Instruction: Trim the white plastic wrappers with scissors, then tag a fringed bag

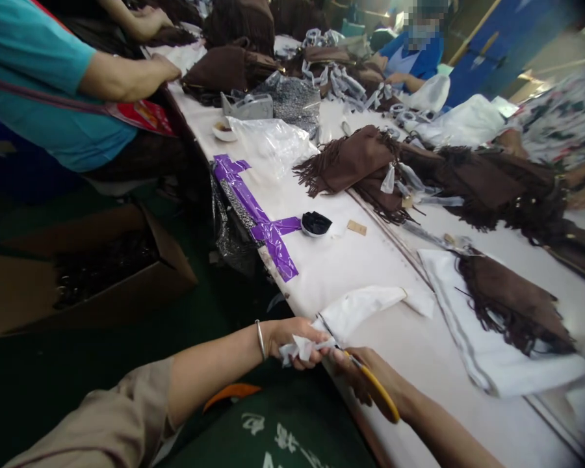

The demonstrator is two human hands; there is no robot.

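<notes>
Yellow-handled scissors (379, 391) are being gripped by the right hand (382, 368) beside the left hand (292, 330), which is clutching white scraps (302, 348); this closeness could be inviting cuts.

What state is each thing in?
Left hand: closed on white scraps
Right hand: closed on scissors
Scissors: held, blades partly hidden, can't tell if open
White cloth: lying partly on the table, near end by the left hand
Cardboard box: open, dark contents inside
Bowl: upright, something black in it
Purple tape: stuck along the table edge
</notes>
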